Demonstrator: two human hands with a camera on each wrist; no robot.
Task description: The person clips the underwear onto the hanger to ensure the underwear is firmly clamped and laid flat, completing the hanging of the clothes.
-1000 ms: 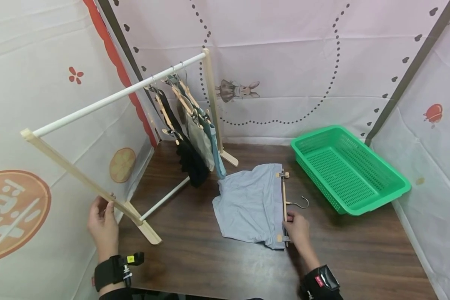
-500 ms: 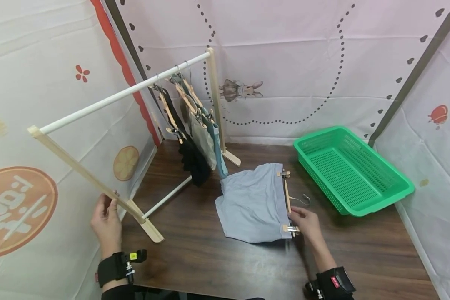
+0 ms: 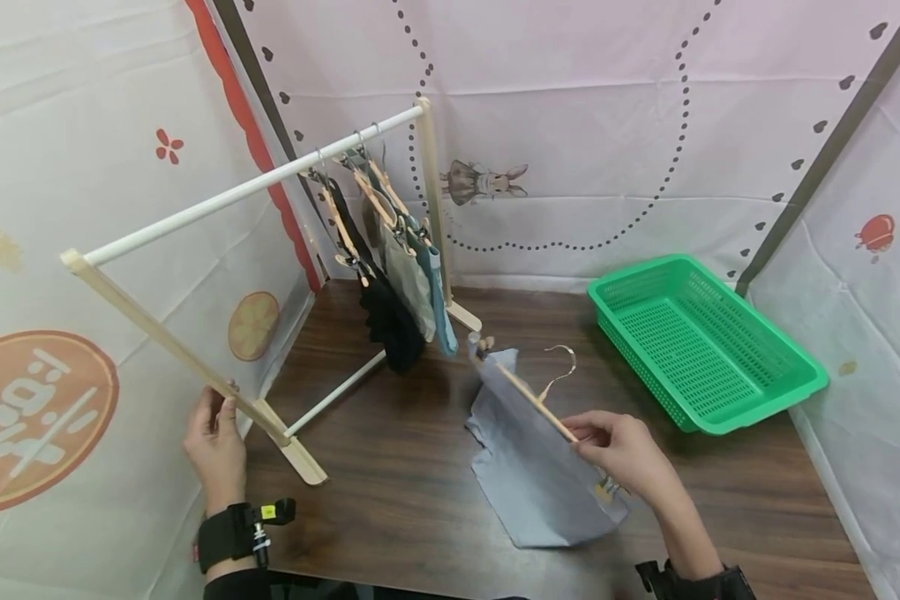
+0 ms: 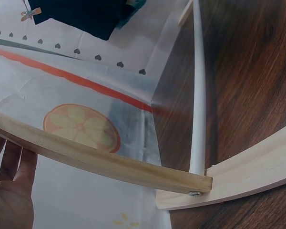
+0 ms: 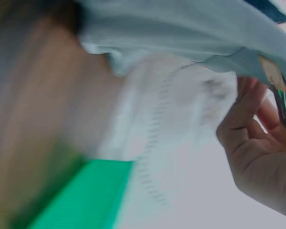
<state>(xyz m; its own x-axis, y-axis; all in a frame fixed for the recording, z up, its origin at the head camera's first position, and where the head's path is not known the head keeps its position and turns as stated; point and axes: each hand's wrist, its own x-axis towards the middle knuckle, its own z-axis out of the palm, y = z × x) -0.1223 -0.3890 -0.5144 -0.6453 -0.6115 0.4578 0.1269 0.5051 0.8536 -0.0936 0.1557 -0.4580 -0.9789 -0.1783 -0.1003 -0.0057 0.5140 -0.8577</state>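
In the head view my right hand (image 3: 618,450) pinches the wooden bar of a clip hanger (image 3: 534,400), its metal hook pointing up and away. Light blue-grey shorts (image 3: 543,479) hang from the hanger's clips, lifted and slanted over the table. The right wrist view shows the cloth and one clip (image 5: 276,86) beside my fingers. My left hand (image 3: 217,446) holds the near wooden post (image 3: 168,346) of a drying rack, low down; the left wrist view has the fingers behind that post (image 4: 95,160).
Black, grey and blue garments on clip hangers (image 3: 397,275) hang at the far end of the rack's white rail (image 3: 217,200). A green plastic basket (image 3: 708,342) stands at the back right of the brown table (image 3: 390,517). Printed cloth walls enclose the sides and back.
My right hand has raised the hanger with the shorts off the table and turned it, so the far clip swings left. The left hand stays on the post.
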